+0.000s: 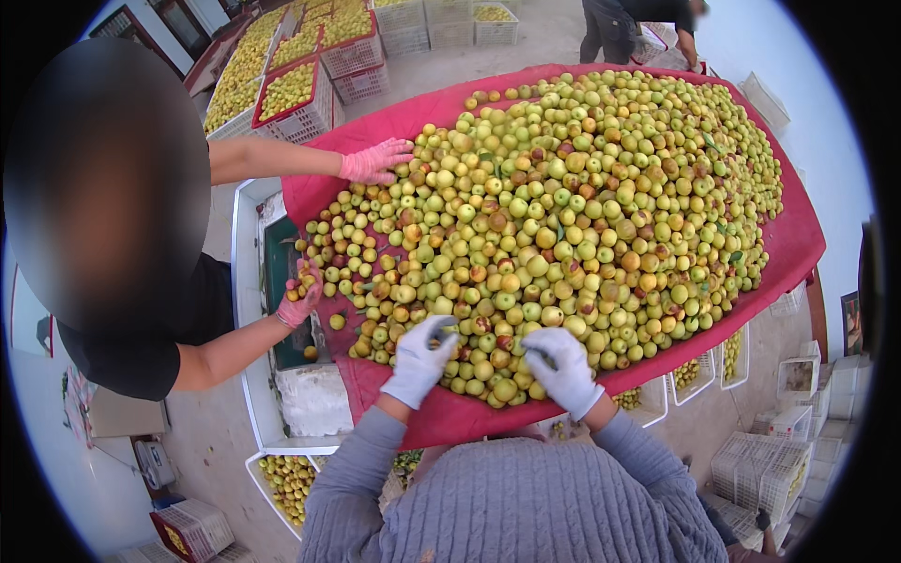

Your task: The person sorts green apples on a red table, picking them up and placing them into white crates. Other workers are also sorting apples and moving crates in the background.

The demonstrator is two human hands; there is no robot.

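Note:
A large heap of small yellow-green fruits, some with red-brown patches [545,239], covers a table spread with red cloth [450,419]. My left hand [422,355], in a white glove, is at the near edge of the heap, its fingers curled around or over a fruit; whether it grips one is unclear. To its right my right hand [561,367], gloved the same way, rests at the heap with thumb and fingers curved and a gap between them. What lies under its fingertips is partly hidden. Several fruits sit between the two hands.
At the left a co-worker in pink gloves [373,162] reaches onto the heap and holds fruits beside a white-framed bin with a green opening [281,246]. Fruit-filled crates [285,482] stand below the near edge, more crates [303,105] behind. Another person [623,28] bends at the far end.

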